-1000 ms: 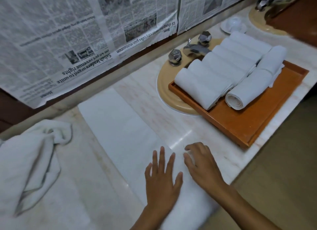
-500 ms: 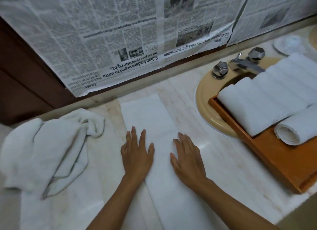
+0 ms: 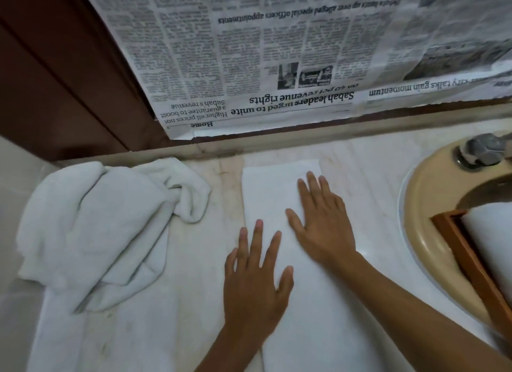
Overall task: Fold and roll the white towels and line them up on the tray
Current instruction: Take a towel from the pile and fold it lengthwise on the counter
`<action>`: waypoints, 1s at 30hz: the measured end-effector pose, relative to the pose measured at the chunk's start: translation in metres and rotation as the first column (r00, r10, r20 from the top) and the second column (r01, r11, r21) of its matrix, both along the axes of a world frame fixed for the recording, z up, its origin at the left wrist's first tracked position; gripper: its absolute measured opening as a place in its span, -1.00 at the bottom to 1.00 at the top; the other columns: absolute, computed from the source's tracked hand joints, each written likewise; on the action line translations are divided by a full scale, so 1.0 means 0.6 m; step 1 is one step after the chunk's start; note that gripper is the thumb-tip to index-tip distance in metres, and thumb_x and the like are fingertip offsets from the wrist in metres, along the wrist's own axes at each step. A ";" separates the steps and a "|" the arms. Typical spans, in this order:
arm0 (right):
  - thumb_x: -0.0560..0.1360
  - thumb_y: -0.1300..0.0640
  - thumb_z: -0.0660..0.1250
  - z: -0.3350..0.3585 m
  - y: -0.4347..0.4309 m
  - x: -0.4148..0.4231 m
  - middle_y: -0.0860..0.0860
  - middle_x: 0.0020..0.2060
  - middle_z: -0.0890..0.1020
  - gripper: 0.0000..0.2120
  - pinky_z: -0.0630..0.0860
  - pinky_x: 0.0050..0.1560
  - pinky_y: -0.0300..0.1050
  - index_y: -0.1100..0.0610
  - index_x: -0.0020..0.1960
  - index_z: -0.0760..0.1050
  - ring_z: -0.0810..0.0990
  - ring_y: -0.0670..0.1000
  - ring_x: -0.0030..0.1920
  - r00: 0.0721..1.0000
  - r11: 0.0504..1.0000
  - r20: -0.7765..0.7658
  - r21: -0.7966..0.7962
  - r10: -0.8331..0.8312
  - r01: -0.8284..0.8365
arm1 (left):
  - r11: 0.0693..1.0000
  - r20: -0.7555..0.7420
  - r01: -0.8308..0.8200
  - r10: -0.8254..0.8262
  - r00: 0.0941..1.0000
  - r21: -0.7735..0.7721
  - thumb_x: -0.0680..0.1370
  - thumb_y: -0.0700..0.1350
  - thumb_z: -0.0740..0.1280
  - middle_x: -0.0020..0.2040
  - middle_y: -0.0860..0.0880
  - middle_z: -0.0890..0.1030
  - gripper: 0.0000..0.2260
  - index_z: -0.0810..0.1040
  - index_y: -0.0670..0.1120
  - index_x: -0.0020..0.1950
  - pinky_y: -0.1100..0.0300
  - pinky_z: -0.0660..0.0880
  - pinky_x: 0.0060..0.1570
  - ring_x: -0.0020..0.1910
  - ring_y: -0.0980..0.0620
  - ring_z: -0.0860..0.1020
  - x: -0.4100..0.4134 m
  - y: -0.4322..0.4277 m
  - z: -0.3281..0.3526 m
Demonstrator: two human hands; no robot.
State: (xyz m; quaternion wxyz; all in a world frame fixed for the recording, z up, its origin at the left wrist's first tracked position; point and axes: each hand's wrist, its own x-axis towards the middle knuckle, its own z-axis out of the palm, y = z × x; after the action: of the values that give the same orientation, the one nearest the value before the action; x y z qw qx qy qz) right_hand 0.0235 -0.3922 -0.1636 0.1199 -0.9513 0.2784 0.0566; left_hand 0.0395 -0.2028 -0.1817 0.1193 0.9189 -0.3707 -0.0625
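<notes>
A folded towel (image 3: 273,190) lies as a long strip on the table (image 3: 370,177). The left hand (image 3: 256,284) and right hand (image 3: 322,229) press flat on it, fingers straight and spread, gripping nothing; the right is farther up the strip. A crumpled towel (image 3: 105,227) lies to the left. The tray (image 3: 471,263) sits over the basin (image 3: 421,233) at the right edge. A newspaper (image 3: 277,67) hangs behind.

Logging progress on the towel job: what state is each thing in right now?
Long white folded towel: flat, unrolled.
Crumpled white towel: unfolded heap.
Orange wooden tray: holds another white towel.
Left hand: flat, pressing folded towel.
Right hand: flat, pressing folded towel.
</notes>
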 end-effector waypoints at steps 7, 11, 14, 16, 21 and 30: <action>0.51 -0.33 -0.33 -0.007 -0.015 0.017 -0.04 0.58 -0.24 -0.26 -0.13 0.54 0.03 0.00 0.60 -0.23 -0.27 0.01 0.57 0.999 0.999 0.014 -0.017 0.044 -0.044 | 1.000 0.010 -0.005 0.004 1.000 0.023 0.62 0.24 0.04 0.63 0.06 -0.06 -0.45 0.12 0.14 0.60 0.00 0.06 0.47 0.60 -0.04 -0.09 0.009 -0.009 -0.001; 0.57 -0.28 -0.20 -0.009 -0.030 0.029 -0.02 0.59 -0.17 -0.31 -0.08 0.54 0.03 0.03 0.60 -0.15 -0.22 0.02 0.57 0.997 0.997 0.024 -0.029 0.068 -0.067 | 0.999 0.007 -0.033 0.033 0.999 0.025 0.62 0.25 -0.03 0.63 0.07 -0.10 -0.45 0.10 0.14 0.60 0.00 0.05 0.48 0.60 -0.02 -0.12 0.019 -0.025 -0.001; 0.63 -0.22 -0.16 0.009 -0.023 0.035 -0.01 0.59 -0.19 -0.37 -0.10 0.55 0.06 0.04 0.60 -0.17 -0.25 0.03 0.57 1.000 1.000 -0.011 0.012 0.009 -0.009 | 0.998 -0.014 -0.048 0.049 0.999 0.034 0.62 0.26 -0.06 0.62 0.08 -0.14 -0.45 0.05 0.15 0.61 -0.03 0.06 0.50 0.60 -0.01 -0.15 0.027 -0.036 0.000; 0.65 -0.16 -0.11 0.019 0.011 0.012 0.03 0.58 -0.23 -0.39 -0.18 0.53 0.04 0.07 0.60 -0.17 -0.28 0.06 0.56 0.999 0.998 0.004 0.048 -0.048 0.048 | 0.998 -0.025 -0.048 0.049 0.998 0.038 0.62 0.27 -0.10 0.62 0.09 -0.17 -0.44 0.00 0.17 0.61 -0.05 0.06 0.52 0.60 0.01 -0.17 0.031 -0.037 -0.003; 0.60 -0.20 -0.02 -0.002 0.101 -0.168 0.01 0.59 0.03 -0.37 0.11 0.50 0.04 0.08 0.59 0.10 -0.02 0.06 0.58 0.991 0.997 0.112 0.011 -0.073 0.072 | 0.998 0.003 -0.055 0.055 0.999 0.024 0.62 0.28 -0.11 0.62 0.09 -0.14 -0.44 0.03 0.16 0.61 -0.01 0.03 0.49 0.60 0.00 -0.15 0.025 -0.022 -0.006; 0.57 -0.26 -0.13 -0.012 0.041 -0.133 -0.02 0.59 -0.06 -0.32 -0.01 0.50 0.06 0.02 0.61 -0.05 -0.13 0.05 0.58 0.993 0.994 0.044 -0.015 -0.110 0.110 | 0.995 -0.007 -0.094 0.094 0.996 0.038 0.60 0.29 -0.14 0.63 0.06 -0.10 -0.42 0.04 0.16 0.60 -0.02 -0.01 0.50 0.60 -0.05 -0.10 0.074 -0.066 -0.006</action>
State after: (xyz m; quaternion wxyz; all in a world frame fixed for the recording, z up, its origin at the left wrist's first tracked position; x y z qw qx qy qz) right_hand -0.0561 -0.3674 -0.1707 0.1205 -0.9365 0.3282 0.0271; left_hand 0.0839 -0.2424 -0.1850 0.1066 0.9372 -0.3251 -0.0677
